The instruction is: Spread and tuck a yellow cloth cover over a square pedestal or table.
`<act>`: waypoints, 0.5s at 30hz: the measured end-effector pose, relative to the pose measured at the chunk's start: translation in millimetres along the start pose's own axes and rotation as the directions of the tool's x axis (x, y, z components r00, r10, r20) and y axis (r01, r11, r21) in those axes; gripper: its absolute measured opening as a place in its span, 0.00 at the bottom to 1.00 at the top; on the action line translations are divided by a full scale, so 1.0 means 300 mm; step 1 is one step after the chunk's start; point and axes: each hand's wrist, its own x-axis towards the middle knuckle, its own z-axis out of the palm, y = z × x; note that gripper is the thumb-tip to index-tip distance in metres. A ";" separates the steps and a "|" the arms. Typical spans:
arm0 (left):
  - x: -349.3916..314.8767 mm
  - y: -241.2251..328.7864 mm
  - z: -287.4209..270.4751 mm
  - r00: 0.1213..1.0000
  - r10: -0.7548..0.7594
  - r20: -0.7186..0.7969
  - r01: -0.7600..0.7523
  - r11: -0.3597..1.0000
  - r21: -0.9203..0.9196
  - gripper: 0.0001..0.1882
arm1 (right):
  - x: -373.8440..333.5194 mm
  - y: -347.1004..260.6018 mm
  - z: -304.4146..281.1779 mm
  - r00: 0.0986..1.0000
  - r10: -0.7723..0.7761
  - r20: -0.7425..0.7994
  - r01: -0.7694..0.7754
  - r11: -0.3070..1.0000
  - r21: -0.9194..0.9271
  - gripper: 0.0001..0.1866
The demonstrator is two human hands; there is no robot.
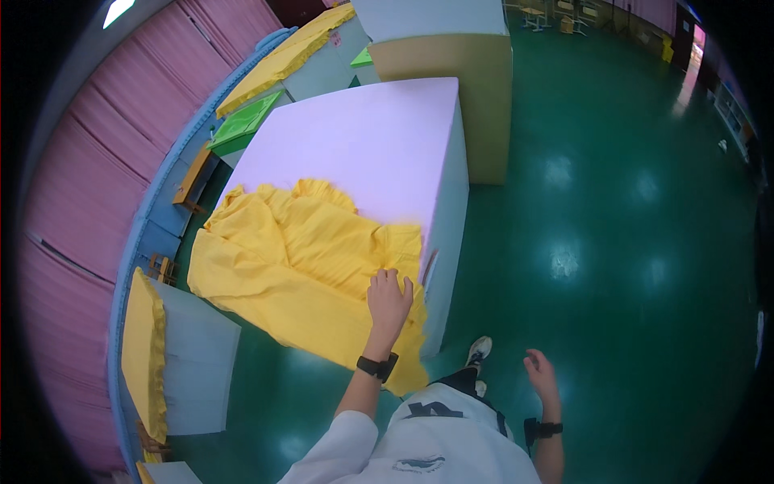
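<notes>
A yellow cloth with a frilled edge (322,274) lies rumpled over the near end of a box-shaped stand with a pale lilac top (363,145). Part of it hangs down over the near side. On its right portion, near the stand's corner, rests my left hand (389,300), fingers apart and touching the fabric. My right hand (541,373) hangs above the green floor at my right side, loosely bent and holding nothing. Both wrists wear a black band.
Behind the stand rises a taller brown-sided block (476,105). A green-topped unit (242,125) and a yellow-covered table (290,60) stand at far left. Nearer left is another covered table (145,355). Pink curtains (105,185) line the left wall; green floor (597,226) stretches right.
</notes>
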 end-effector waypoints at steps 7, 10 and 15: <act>0.219 0.110 0.235 0.965 -0.254 -0.058 0.259 0.907 0.333 0.24 | 0.206 0.133 -0.253 0.989 0.068 0.135 -0.054 0.993 -0.108 0.17; 0.275 0.147 0.314 0.952 -0.304 -0.033 0.292 0.871 0.395 0.23 | 0.311 0.135 -0.417 0.952 0.242 0.186 -0.213 0.963 -0.166 0.18; 0.266 0.188 0.362 0.899 -0.433 0.060 0.368 0.825 0.429 0.18 | 0.622 0.066 -0.725 0.949 0.229 0.216 -0.185 0.961 -0.206 0.16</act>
